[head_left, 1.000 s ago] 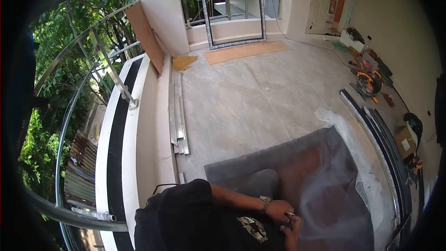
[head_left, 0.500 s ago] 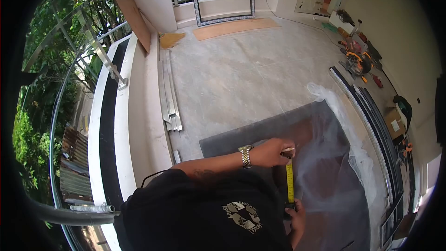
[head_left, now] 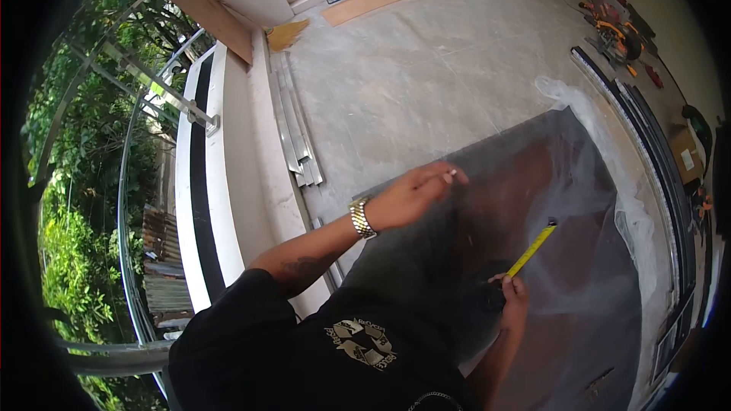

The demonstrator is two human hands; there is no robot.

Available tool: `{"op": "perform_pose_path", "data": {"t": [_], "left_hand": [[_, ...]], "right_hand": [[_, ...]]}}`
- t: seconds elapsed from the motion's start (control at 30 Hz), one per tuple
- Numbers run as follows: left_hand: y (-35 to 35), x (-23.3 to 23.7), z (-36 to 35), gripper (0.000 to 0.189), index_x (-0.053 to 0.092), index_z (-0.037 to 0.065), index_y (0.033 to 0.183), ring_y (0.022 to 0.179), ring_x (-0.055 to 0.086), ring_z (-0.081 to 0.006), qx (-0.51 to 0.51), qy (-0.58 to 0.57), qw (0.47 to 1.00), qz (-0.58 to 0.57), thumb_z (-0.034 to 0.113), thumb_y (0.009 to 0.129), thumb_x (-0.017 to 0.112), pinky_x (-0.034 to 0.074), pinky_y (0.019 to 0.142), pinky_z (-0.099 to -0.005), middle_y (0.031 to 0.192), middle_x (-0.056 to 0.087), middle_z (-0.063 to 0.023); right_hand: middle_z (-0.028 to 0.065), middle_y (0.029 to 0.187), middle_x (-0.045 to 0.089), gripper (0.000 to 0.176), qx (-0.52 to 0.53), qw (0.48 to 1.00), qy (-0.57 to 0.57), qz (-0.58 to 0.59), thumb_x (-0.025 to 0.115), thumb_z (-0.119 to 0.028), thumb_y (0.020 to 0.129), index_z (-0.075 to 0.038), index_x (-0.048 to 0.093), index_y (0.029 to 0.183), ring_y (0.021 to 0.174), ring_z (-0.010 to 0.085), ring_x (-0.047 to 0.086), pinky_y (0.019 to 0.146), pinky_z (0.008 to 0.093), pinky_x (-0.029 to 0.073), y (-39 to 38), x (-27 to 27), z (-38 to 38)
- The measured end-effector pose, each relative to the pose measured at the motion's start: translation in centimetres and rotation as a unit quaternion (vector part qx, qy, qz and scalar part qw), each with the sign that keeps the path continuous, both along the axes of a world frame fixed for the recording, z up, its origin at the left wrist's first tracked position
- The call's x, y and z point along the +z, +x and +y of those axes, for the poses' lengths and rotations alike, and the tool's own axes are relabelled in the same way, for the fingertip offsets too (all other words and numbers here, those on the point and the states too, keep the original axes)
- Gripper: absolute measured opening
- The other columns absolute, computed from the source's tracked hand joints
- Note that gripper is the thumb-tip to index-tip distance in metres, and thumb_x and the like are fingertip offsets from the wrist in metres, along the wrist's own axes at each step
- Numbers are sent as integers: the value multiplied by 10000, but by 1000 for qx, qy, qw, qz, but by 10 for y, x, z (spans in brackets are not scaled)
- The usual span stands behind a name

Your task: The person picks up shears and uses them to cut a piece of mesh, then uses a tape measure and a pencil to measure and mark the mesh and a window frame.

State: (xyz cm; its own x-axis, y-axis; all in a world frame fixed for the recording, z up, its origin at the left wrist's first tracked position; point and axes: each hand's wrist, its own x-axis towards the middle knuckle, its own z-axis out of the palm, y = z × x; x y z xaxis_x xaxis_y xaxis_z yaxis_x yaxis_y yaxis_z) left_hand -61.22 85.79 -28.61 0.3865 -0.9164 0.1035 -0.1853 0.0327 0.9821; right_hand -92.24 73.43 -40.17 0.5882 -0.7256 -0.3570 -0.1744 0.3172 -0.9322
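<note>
My left hand, with a gold-and-silver watch on its wrist, is raised over the dark sheet's far edge. Its fingers are pinched on a small white stick-like thing, too small to name. My right hand is wrapped round a tape measure, whose dark case is partly hidden by the hand. The yellow blade sticks out up and to the right, its end free of my left hand. Below both hands lies the large dark reddish-brown sheet, with a hazy film over part of it.
Crumpled clear plastic runs along the sheet's right edge, beside long dark frame pieces. Metal channels lie by the low wall on the left. Power tools and a cardboard box stand along the right wall.
My left hand has let go of the blade's end and moved left and up. The tape in my right hand has swung to point up and right. The whole view has shifted.
</note>
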Motion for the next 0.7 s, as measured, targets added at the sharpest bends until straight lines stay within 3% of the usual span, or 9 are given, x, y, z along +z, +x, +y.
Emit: {"op": "perform_pose_path", "data": {"t": [0.13,0.2,0.27,0.33,0.4,0.47,0.53,0.57,0.7], "left_hand": [[37,42,29,251,612,48,1186,762,562,-91,7,94,995,21,183,1023,478,482,684,-243,806,515,4],[34,56,37,247,610,46,1201,800,597,-84,103,139,985,9,160,1023,483,499,716,-249,818,533,3],[34,60,46,241,613,46,1205,820,625,-85,87,203,970,105,148,1022,495,504,714,-254,830,567,8],[28,74,52,236,616,26,1190,800,638,-95,41,262,960,94,158,1003,557,505,719,-260,906,617,-20],[12,83,53,149,658,21,1055,737,610,-113,50,248,962,99,70,948,566,504,685,-268,835,587,-33],[0,100,47,60,645,10,873,789,627,-174,24,229,970,82,28,864,588,501,737,-303,842,628,-85],[-16,117,36,72,665,43,877,883,618,-241,-47,172,984,-28,83,844,616,489,820,-353,882,642,-106],[-26,137,26,117,683,67,931,955,603,-250,-74,183,980,34,115,838,631,481,845,-354,946,642,-114],[-47,268,-28,422,627,94,1188,1078,562,-267,-88,134,987,18,230,803,732,431,944,-390,1118,618,-114]], "right_hand": [[98,889,682,260,-98,995,24,-28,533,-218,1012,3,649,939,833,147,603,802,289,471,-4,29,-15],[110,893,680,267,-149,983,86,-60,529,-236,1013,-2,639,946,851,160,616,812,286,484,-7,61,-19],[115,918,672,276,-151,985,72,-45,516,-268,1020,-13,622,1000,800,171,626,746,289,516,-10,86,-21],[111,923,671,288,-180,980,78,-6,496,-272,1025,-14,620,992,819,171,624,763,293,517,-10,123,-22],[109,927,670,290,-201,976,79,18,485,-269,1027,-14,621,991,838,169,622,776,292,514,-2,167,-18],[99,933,667,284,-188,979,67,44,476,-254,1029,-15,626,989,869,163,615,802,287,503,11,205,-19],[85,937,665,267,-136,988,30,64,481,-220,1026,-9,639,989,881,146,606,818,282,489,18,233,-18],[78,937,664,258,-110,991,7,77,485,-198,1023,-1,648,989,882,134,600,821,279,482,25,250,-17],[63,937,661,251,-6,990,-95,104,496,-166,1017,20,663,988,883,112,584,813,278,471,76,365,-19]]}}
